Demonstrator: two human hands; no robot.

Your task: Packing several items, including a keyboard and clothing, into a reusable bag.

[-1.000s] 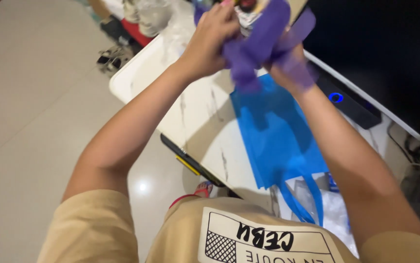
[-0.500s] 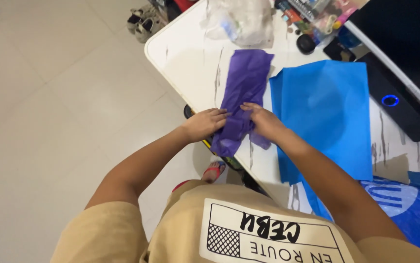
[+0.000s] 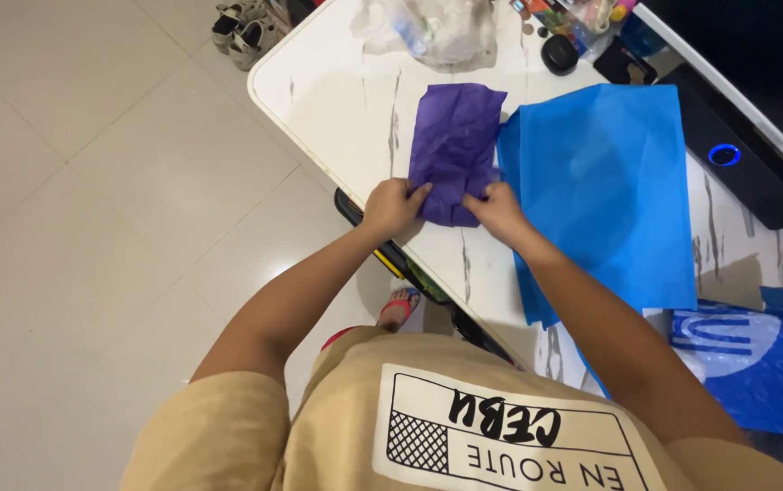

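Observation:
A purple cloth bag (image 3: 458, 136) lies folded and crumpled on the white marble-patterned table (image 3: 337, 100). My left hand (image 3: 390, 205) pinches its near left corner. My right hand (image 3: 498, 207) grips the near right corner, beside the edge of a large blue cloth bag (image 3: 605, 182) that lies flat to the right. Both hands sit at the table's near edge.
Crumpled clear plastic (image 3: 432, 27) and several small items lie at the table's far end. A black device with a blue light (image 3: 724, 155) runs along the right. A blue printed bag (image 3: 746, 359) sits at lower right. Shoes (image 3: 241, 27) stand on the tiled floor.
The purple bag went from bunched in the air to laid on the table. Its near end, which hung over the edge, is now folded up, making the bag shorter.

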